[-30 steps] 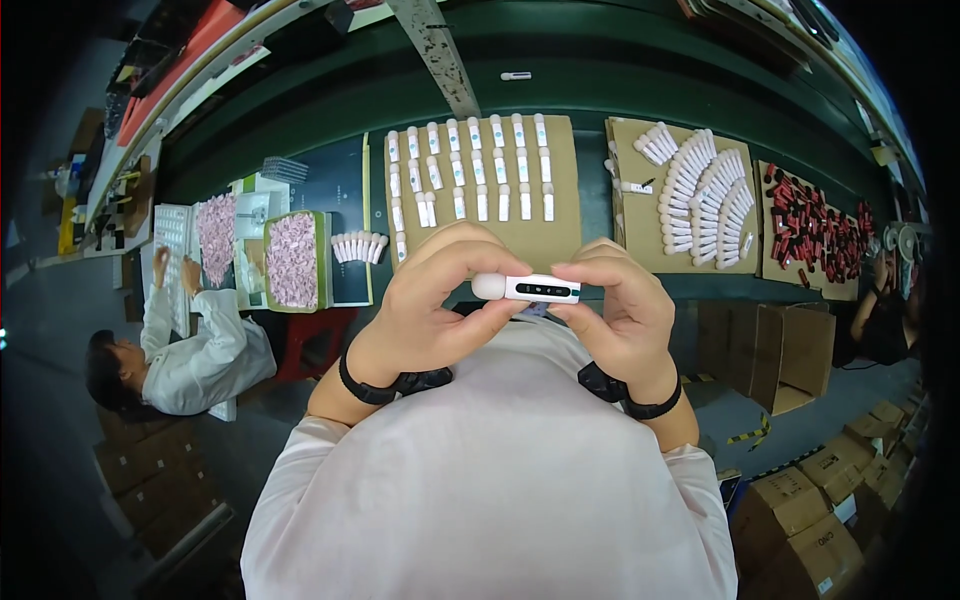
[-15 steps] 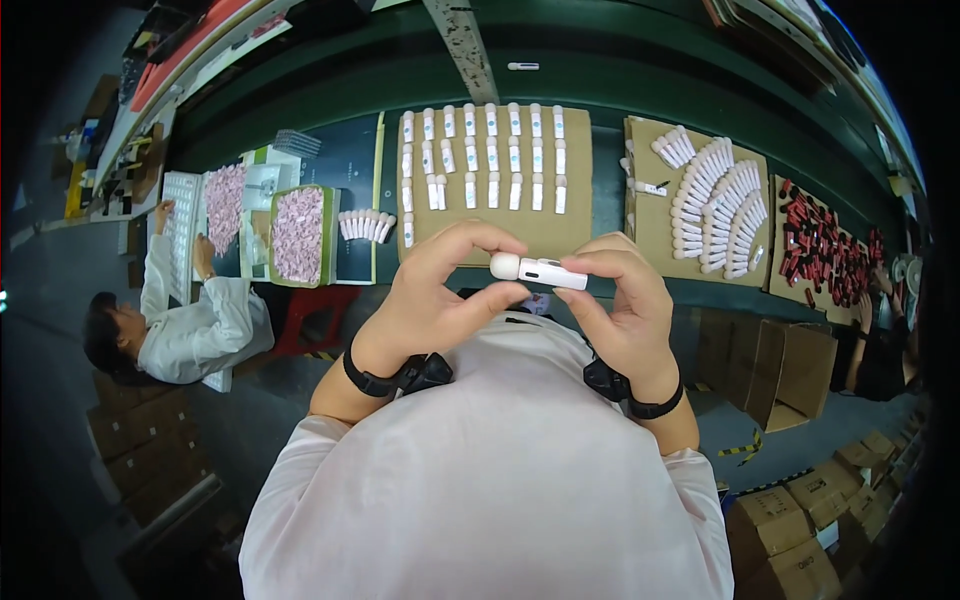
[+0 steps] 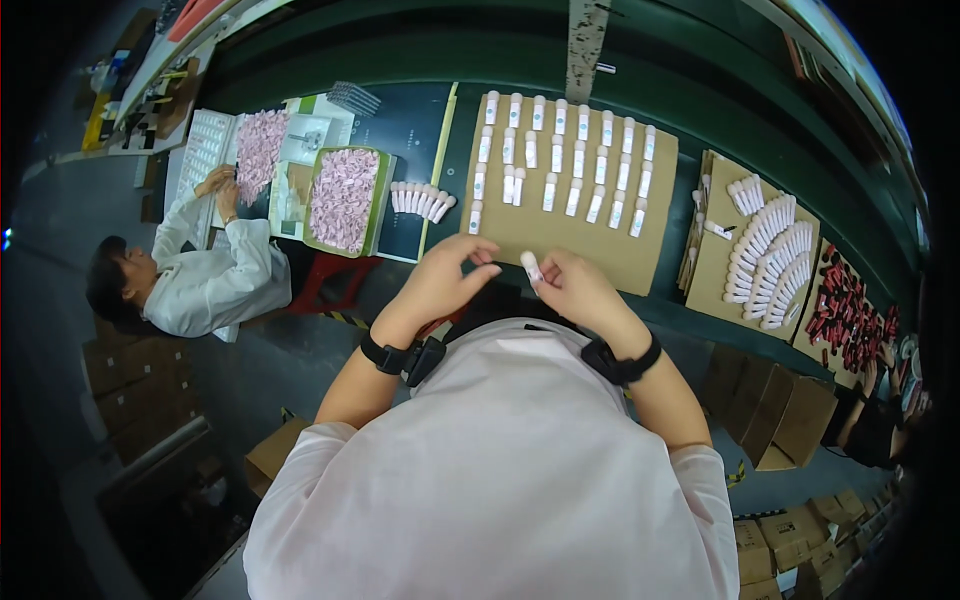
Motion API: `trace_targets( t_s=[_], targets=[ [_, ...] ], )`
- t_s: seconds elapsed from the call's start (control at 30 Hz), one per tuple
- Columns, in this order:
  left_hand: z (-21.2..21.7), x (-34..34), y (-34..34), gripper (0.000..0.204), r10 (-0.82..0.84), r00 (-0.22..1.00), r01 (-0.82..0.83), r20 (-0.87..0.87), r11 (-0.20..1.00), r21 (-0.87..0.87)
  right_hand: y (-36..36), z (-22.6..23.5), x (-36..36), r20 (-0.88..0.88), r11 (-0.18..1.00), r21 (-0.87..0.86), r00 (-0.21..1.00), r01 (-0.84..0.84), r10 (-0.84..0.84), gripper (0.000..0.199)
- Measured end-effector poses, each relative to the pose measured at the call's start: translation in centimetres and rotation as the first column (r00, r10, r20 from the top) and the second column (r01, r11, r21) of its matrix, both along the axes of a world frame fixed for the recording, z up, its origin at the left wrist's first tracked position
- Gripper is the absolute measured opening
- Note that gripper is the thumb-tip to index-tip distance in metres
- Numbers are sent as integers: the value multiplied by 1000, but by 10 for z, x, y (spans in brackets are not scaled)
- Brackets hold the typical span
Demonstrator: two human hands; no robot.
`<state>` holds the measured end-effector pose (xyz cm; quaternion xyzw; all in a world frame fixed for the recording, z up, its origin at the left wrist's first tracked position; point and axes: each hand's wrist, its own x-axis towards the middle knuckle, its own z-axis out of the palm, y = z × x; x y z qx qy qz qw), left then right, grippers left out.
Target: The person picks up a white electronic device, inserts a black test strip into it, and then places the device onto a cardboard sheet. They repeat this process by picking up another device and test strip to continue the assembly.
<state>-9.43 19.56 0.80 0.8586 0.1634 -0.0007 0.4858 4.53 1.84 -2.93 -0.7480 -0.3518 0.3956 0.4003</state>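
1 white tube (image 3: 530, 268), mostly hidden in right hand (image 3: 580, 292) grip.

White tubes on the centre cardboard sheet (image 3: 560, 225): about twenty-three, in three rows (image 3: 560, 150)
White tube in hand (image 3: 530, 267): one
Loose white tubes left of the sheet (image 3: 420, 201): about seven, side by side
Trays of pink pieces: two (image 3: 343, 199) (image 3: 258, 155)
Fans of white tubes on the right cardboard (image 3: 765, 250): three, too many to count singly
Heap of red pieces (image 3: 845, 310): one
People in view: two
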Motion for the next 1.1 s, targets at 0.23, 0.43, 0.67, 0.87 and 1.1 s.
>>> trace_targets(
  t_s=[0.23,0.43,0.67,0.87,1.1],
  targets=[
    [-59,-31,71,17,250,961,-244,-116,968,64,75,-60,-6,104,988,-145,994,49,-34,24],
    [-78,-2,123,12,259,963,-259,-75,966,10,102,-78,-8,162,972,-224,986,76,-39,29],
    [-86,83,183,12,203,979,-204,35,979,13,112,-64,-15,240,922,-332,963,197,-120,35],
    [-93,196,225,13,90,987,-102,136,991,89,87,-49,-17,252,915,-298,947,272,-199,33],
    [-125,316,232,19,-111,994,103,17,958,270,17,-18,-35,167,763,-288,815,578,-555,17]
  ],
)
